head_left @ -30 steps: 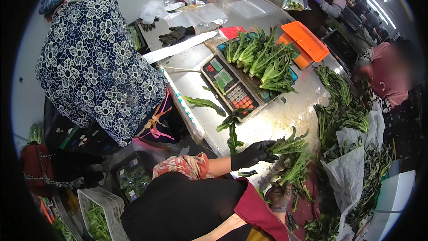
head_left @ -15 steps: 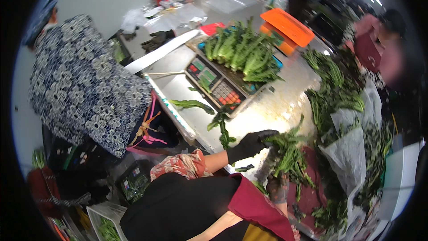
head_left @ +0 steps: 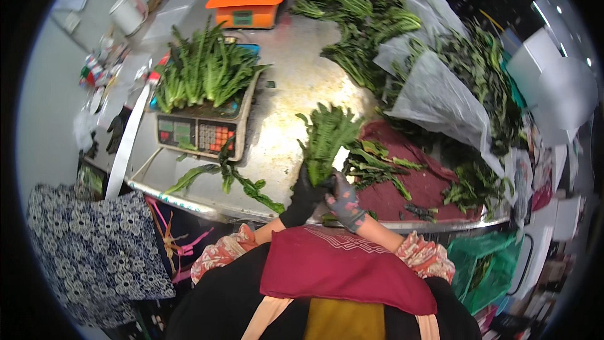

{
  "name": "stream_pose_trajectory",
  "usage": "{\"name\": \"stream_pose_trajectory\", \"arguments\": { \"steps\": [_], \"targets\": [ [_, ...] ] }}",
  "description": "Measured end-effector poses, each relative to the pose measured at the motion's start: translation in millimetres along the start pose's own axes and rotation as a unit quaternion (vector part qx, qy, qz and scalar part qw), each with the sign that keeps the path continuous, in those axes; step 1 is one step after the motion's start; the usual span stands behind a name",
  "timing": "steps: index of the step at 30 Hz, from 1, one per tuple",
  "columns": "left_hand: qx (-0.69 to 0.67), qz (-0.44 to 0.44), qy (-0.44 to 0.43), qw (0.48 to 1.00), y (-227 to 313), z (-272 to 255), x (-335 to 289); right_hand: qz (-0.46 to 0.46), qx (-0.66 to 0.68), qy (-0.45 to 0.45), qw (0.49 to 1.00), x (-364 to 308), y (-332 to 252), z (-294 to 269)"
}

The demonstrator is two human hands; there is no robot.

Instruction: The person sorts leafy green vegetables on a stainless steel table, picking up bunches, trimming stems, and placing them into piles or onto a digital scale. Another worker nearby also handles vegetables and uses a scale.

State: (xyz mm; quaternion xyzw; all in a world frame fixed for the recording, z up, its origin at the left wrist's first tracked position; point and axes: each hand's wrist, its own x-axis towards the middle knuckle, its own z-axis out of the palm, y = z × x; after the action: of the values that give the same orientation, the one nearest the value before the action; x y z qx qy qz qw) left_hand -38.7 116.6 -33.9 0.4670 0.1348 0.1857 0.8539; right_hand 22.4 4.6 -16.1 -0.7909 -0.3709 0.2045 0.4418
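A bunch of long leafy greens (head_left: 327, 141) is held upright in front of me, its leaves pointing away over the metal table (head_left: 286, 94). My left hand (head_left: 303, 196), in a black glove, is closed round the stem end. At the same end, my right hand (head_left: 345, 203), in a grey patterned glove, presses its fingers against the stems. The fingertips partly hide each other. Just to the right, loose leafy stalks (head_left: 380, 167) lie on a dark red cloth (head_left: 390, 198). A few stray leaves (head_left: 236, 179) lie left of my hands.
At left, a digital scale (head_left: 165, 140) carries a heap of greens (head_left: 207, 75). An orange scale (head_left: 251, 0) stands beyond it. Dark greens (head_left: 358, 25) and clear plastic sheeting (head_left: 434, 91) cover the right side. A green mesh basket (head_left: 481, 271) sits below the table's right edge.
My view has swung right, so the scene has shifted left. Both hands are now together on the bunch, which stands up with its leaves away from me; earlier it hung sideways.
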Motion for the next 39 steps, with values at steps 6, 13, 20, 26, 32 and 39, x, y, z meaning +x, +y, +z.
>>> {"name": "stream_pose_trajectory", "arguments": {
  "steps": [6, 13, 20, 26, 32, 39],
  "targets": [
    [0.020, 0.031, 0.097, 0.995, 31.9, -10.5, 22.1, -0.023, 0.172, -0.038, 0.984, 9.6, -23.0, -3.8],
    [0.672, 0.179, 0.178, 0.696, 47.9, -98.5, 75.0, 0.012, -0.231, -0.002, 0.973, 1.2, -6.0, -59.7],
    [0.786, 0.039, 0.119, 0.606, 37.5, -106.2, 75.4, 0.124, -0.459, -0.062, 0.877, 30.2, 47.9, -108.4],
    [0.705, 0.304, 0.089, 0.635, 46.6, -60.5, 57.4, 0.065, -0.440, -0.018, 0.896, 47.7, 80.2, -114.5],
    [0.604, 0.225, -0.244, 0.725, -14.5, -10.3, 16.0, 0.004, -0.342, -0.041, 0.939, 40.1, 79.5, -123.5],
    [0.587, 0.303, -0.360, 0.659, -20.2, 40.3, -11.8, -0.031, -0.287, -0.052, 0.956, 33.9, 55.1, -124.9]
  ]
}}
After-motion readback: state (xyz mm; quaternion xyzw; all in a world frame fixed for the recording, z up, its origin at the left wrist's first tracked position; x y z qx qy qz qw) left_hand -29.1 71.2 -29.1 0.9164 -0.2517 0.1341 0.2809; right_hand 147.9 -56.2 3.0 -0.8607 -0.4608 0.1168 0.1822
